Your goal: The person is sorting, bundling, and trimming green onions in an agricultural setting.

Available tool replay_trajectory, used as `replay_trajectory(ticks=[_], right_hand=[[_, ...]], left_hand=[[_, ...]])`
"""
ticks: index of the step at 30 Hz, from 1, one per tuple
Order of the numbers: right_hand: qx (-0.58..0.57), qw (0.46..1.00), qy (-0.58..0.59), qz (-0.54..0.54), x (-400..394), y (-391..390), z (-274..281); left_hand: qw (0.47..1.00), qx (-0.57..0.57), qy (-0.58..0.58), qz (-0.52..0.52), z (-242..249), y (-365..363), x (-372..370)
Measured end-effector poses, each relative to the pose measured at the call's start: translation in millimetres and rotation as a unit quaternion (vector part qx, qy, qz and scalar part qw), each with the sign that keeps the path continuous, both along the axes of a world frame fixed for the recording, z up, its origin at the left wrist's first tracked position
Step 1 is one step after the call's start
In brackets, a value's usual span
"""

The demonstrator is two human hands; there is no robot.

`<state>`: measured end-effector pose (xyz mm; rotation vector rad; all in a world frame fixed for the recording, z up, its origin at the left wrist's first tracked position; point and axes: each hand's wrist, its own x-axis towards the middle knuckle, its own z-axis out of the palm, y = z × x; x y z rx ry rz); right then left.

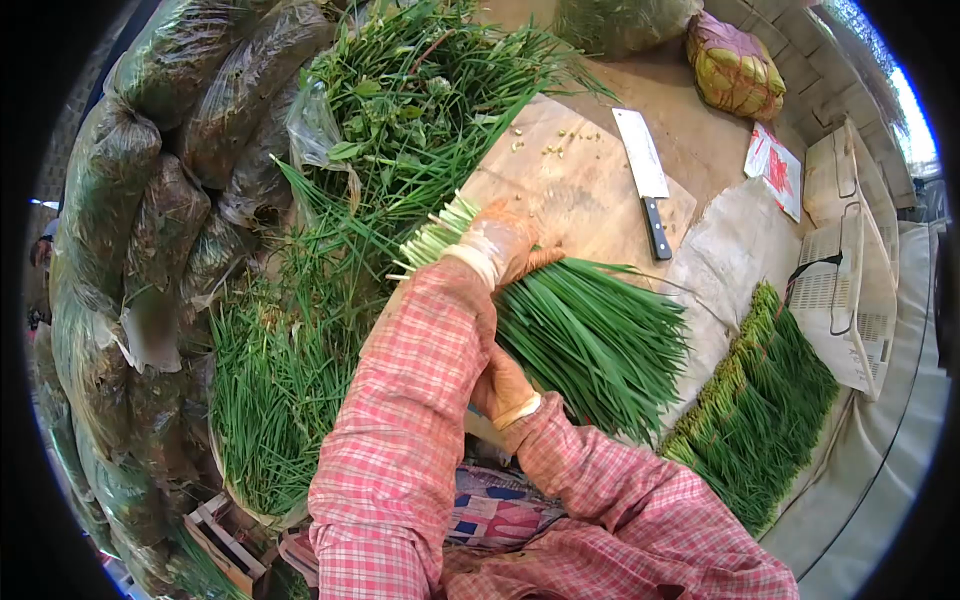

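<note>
A thick bunch of garlic chives (600, 340) lies slantwise, with pale cut stems at the upper left and green leaves fanning to the lower right. My left hand (502, 238), in an orange-and-white glove, is closed around it near the stems. Below, my right hand (503, 388), also gloved, is against the lower edge of the bunch; its fingers are hidden by the left sleeve and the leaves. Under the stem end is a wooden cutting board (560, 180) with small trimmings on it. A knife (642, 165) with a black handle lies on the board's right side.
Loose greens (430, 110) are heaped behind and left of the board. Full plastic bags (110, 200) are stacked at far left. Neatly laid chives (760, 410) lie at right, beside white plastic crates (840, 250). A red-and-white packet (775, 168) and wrapped bundle (735, 65) sit farther back.
</note>
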<state>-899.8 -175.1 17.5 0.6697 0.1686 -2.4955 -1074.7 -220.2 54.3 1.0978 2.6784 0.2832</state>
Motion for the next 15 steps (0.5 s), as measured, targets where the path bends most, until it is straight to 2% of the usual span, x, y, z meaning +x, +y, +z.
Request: replay_trajectory(ticks=[1,3,5,7,8,9,11,13,15], right_hand=[[-0.012,1.000,-0.001,-0.028,-5,-1,2],[-0.041,0.996,-0.011,-0.081,-12,-7,6],[-0.030,0.990,-0.027,-0.134,-5,-18,-19],[-0.009,0.984,-0.030,-0.177,8,-24,-37],[0.063,0.984,0.004,-0.164,10,-25,-18],[0.124,0.981,0.044,-0.145,11,-22,2],[0.249,0.957,0.125,-0.077,12,-9,30],[0.358,0.912,0.202,0.009,8,1,40],[0.426,0.860,0.270,0.081,2,-4,42]], left_hand=[[0.995,-0.051,-0.079,0.014,5,1,1],[0.994,-0.070,-0.078,0.040,13,-5,8],[0.988,-0.103,-0.105,0.056,28,-18,18],[0.996,-0.043,-0.063,0.044,40,-38,37],[0.997,0.073,0.005,0.025,44,-50,53],[0.995,0.072,-0.060,0.030,58,-55,65],[0.979,0.204,0.000,0.026,55,-65,95],[0.962,0.267,0.033,0.037,78,-74,114],[0.934,0.318,0.156,0.056,87,-81,131]])
